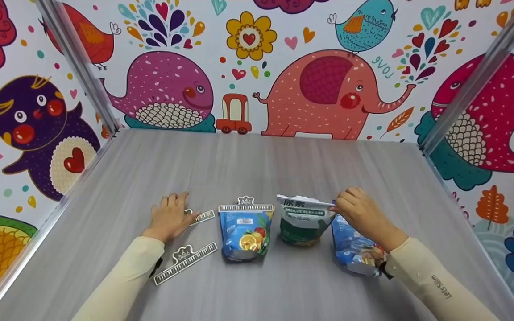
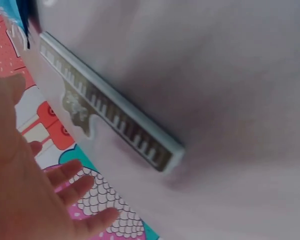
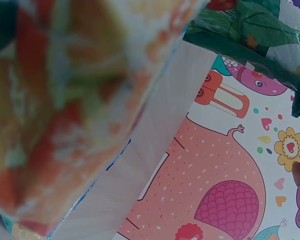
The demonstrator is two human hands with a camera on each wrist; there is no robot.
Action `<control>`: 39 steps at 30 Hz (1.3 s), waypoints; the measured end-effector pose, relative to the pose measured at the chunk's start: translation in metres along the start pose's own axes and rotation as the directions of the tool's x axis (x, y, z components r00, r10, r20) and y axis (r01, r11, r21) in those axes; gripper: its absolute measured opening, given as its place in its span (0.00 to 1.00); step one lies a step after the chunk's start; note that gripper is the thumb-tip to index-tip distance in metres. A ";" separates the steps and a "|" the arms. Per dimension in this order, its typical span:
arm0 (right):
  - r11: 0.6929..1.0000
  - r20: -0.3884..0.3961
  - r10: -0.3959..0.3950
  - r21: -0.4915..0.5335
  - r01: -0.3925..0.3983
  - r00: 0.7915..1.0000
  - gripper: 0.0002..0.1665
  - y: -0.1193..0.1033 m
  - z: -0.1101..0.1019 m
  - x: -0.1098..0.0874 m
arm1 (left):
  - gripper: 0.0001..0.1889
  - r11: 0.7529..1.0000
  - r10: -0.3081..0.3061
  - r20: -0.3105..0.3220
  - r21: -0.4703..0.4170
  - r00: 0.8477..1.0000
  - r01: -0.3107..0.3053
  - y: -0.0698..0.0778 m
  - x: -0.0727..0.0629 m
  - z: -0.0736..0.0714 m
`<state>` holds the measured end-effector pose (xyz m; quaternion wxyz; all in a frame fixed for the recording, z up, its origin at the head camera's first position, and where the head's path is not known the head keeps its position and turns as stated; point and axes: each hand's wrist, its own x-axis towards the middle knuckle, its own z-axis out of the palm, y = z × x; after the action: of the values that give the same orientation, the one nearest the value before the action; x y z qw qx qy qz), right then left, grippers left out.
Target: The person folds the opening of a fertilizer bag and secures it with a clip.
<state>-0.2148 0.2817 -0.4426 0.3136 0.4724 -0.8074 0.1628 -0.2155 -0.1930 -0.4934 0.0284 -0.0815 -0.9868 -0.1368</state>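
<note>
My right hand [image 1: 358,213] pinches the top right corner of a green and white bag [image 1: 306,225], which stands upright with its top edge uncovered. Spread fingers show on my left hand [image 1: 171,218], which hovers beside a flat sealing clip [image 2: 110,105] with a piano-key pattern; the hand partly covers this clip [image 1: 204,217] in the head view. A second, longer clip [image 1: 186,264] lies nearer on the table. Between the hands stands a blue fruit bag [image 1: 244,234] with a similar clip [image 1: 246,207] across its top.
Another blue bag [image 1: 353,247] sits under my right forearm, partly hidden by it. The grey table [image 1: 257,165] ends at a wall with cartoon animals [image 1: 324,93]. Metal posts [image 1: 466,89] rise at the back corners.
</note>
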 end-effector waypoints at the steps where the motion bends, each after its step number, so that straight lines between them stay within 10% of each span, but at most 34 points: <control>1: 1.000 -0.004 0.000 0.007 0.000 1.000 0.18 0.000 0.000 0.000 | 0.35 1.000 -0.005 0.012 -0.004 1.000 0.005 -0.001 -0.001 0.000; 14: 1.000 0.009 -0.020 -0.010 0.021 1.000 0.18 -0.001 -0.003 0.000 | 0.39 0.999 -0.037 0.211 -0.010 0.977 0.040 -0.007 -0.014 0.000; 39: 1.000 0.025 0.014 -0.001 -0.014 1.000 0.18 -0.001 -0.001 -0.002 | 0.29 0.998 0.027 0.083 0.047 0.996 -0.031 -0.009 -0.017 0.010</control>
<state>-0.2130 0.2835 -0.4429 0.3023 0.4688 -0.8146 0.1587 -0.2008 -0.2010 -0.5068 -0.0082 -0.1006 -0.9889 -0.1088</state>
